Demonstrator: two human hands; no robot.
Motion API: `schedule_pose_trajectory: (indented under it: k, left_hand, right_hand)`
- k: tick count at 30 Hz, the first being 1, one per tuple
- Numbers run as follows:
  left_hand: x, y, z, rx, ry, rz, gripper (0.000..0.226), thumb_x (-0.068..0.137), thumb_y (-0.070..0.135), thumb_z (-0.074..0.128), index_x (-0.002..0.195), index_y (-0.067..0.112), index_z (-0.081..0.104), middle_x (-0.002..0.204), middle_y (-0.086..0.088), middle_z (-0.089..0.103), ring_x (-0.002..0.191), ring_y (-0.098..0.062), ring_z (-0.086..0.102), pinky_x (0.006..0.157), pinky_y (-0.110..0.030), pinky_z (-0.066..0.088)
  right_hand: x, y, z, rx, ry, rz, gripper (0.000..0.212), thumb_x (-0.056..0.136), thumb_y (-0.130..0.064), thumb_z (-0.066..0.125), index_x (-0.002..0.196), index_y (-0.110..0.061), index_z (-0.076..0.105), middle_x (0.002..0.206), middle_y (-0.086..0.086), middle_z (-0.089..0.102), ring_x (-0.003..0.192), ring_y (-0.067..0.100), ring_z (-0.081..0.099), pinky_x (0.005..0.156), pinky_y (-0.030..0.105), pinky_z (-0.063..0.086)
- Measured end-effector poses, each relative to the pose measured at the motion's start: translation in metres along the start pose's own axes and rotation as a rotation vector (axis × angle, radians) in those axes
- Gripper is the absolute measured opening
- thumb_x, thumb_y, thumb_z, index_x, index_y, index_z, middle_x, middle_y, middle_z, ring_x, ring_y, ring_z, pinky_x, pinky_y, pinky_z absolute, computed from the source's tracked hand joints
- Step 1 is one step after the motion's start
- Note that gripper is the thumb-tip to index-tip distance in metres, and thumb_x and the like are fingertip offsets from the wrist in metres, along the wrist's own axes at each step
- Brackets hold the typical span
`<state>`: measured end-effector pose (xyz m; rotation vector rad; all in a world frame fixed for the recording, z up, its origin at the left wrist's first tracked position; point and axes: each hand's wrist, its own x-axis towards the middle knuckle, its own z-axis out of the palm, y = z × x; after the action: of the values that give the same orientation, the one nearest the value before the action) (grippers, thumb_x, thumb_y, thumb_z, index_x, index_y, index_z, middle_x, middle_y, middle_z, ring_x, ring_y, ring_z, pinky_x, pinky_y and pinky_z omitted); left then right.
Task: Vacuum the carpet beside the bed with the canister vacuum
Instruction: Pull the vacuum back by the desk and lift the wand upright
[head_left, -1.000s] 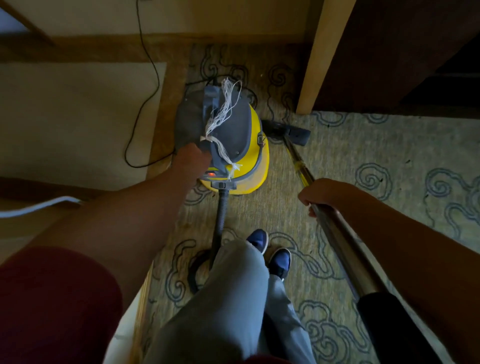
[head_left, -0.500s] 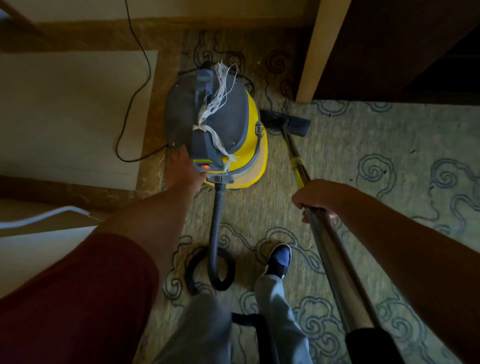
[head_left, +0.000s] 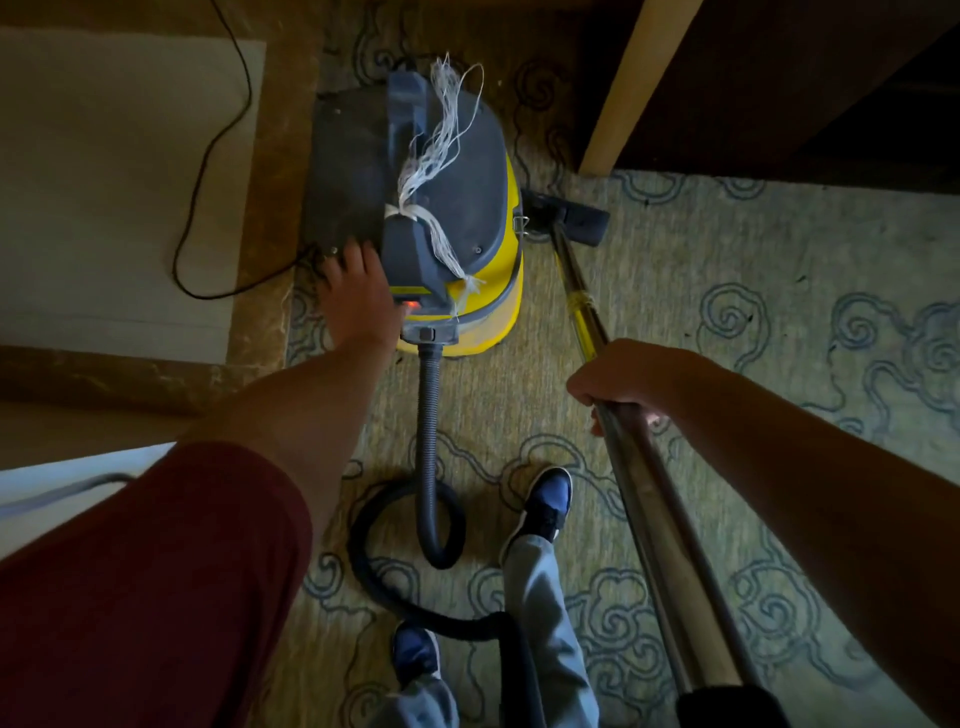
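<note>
Carpet — vacuum touching left hand.

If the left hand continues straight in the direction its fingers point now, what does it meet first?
The left hand already lies with spread fingers against the canister vacuum, at the grey lid's near left edge. Going straight on, it would most likely slide up over that grey lid; depth is hard to judge here.

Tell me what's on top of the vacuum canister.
White frayed strings are tied round the grey handle on the canister. The left hand rests on the lid's near edge, covering whatever is beneath it.
</note>
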<state>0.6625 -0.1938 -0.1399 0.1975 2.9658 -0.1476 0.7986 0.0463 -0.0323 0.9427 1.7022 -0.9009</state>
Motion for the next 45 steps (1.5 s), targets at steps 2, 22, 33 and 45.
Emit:
schedule_pose_trajectory:
  k: [2,22,33,45]
  left_hand:
    - [0.003,-0.001,0.001,0.004,-0.002,0.009,0.096,0.066,0.058,0.079,0.139,0.008,0.043,0.146,-0.012,0.041,0.123,-0.036,0.044,0.101,-0.046,0.041]
    - [0.01,-0.013,-0.013,0.096,0.027,0.145,0.087,0.058,0.069,0.076,0.11,0.003,0.055,0.119,-0.015,0.051,0.108,-0.036,0.049,0.097,-0.049,0.043]
    - [0.004,-0.019,0.022,-0.047,0.083,0.118,0.094,0.068,0.057,0.076,0.136,0.001,0.043,0.153,-0.014,0.035,0.139,-0.039,0.034,0.112,-0.053,0.033]
    - [0.02,-0.024,-0.015,0.063,-0.224,0.209,0.113,0.055,0.06,0.085,0.139,0.002,0.037,0.157,-0.018,0.024,0.142,-0.04,0.026,0.112,-0.05,0.035]
  right_hand:
    - [0.0,-0.007,-0.001,-0.022,0.005,0.009,0.029,0.07,-0.008,0.051,0.094,0.009,0.056,0.094,0.034,0.068,0.082,0.043,0.071,0.08,0.056,0.057]
    - [-0.014,-0.035,-0.039,-0.005,-0.01,0.019,0.03,0.072,0.003,0.05,0.102,0.002,0.05,0.077,0.02,0.062,0.072,0.029,0.067,0.08,0.043,0.057]
    - [-0.009,-0.027,-0.025,-0.049,-0.016,-0.004,0.016,0.074,0.002,0.046,0.09,0.0,0.051,0.076,0.021,0.062,0.08,0.033,0.072,0.073,0.042,0.059]
    - [-0.017,-0.027,-0.039,0.077,-0.02,-0.001,0.022,0.078,0.002,0.051,0.1,0.0,0.051,0.083,0.02,0.063,0.071,0.028,0.066,0.077,0.042,0.058]
